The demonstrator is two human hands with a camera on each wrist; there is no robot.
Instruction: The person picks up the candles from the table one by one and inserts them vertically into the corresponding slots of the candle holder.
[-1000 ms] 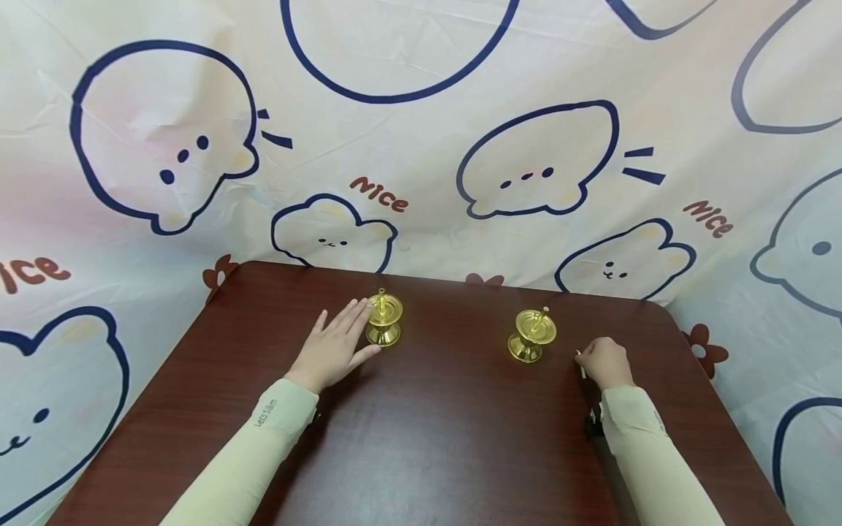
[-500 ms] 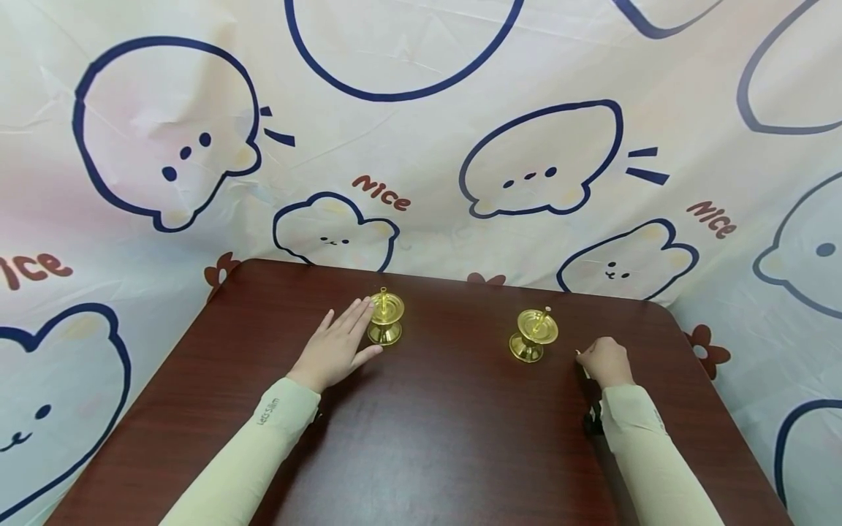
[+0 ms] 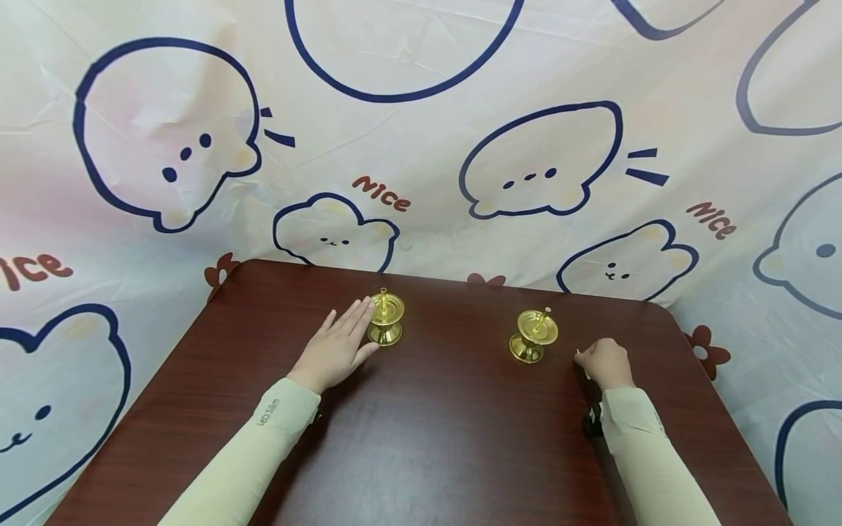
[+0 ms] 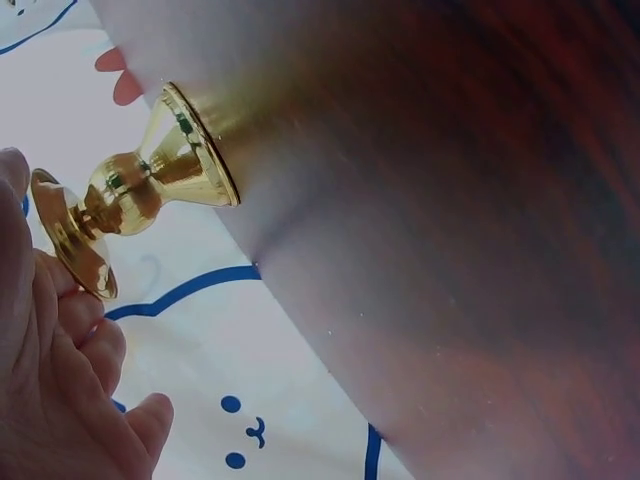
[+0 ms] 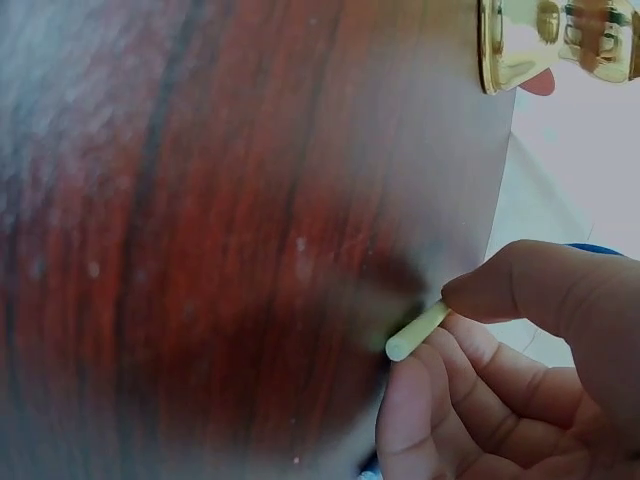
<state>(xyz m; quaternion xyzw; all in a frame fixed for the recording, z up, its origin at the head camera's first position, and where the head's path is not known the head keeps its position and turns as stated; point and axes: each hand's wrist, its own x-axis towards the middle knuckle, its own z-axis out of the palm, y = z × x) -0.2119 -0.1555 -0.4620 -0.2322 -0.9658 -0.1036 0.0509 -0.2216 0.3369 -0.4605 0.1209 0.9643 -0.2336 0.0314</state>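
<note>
My left hand (image 3: 334, 349) lies with straight, spread fingers at the left side of a small brass candle holder (image 3: 385, 319). In the left wrist view, the fingers reach right up to the underside of the dish of this candle holder (image 4: 138, 195), which has a flared foot. Over the right of the table, my right hand (image 3: 605, 363) pinches a short pale-yellow stick (image 5: 418, 332) between thumb and fingers, one end poking out. Just left of that hand stands a second brass candle holder (image 3: 534, 336), upright, with a thin post rising from its dish.
Both holders stand on a dark red-brown wooden table (image 3: 421, 438) with rounded far corners. Behind it and at both sides hangs a pale cloth (image 3: 421, 146) printed with blue-outlined cartoon animals. Dark shadows lie under both forearms.
</note>
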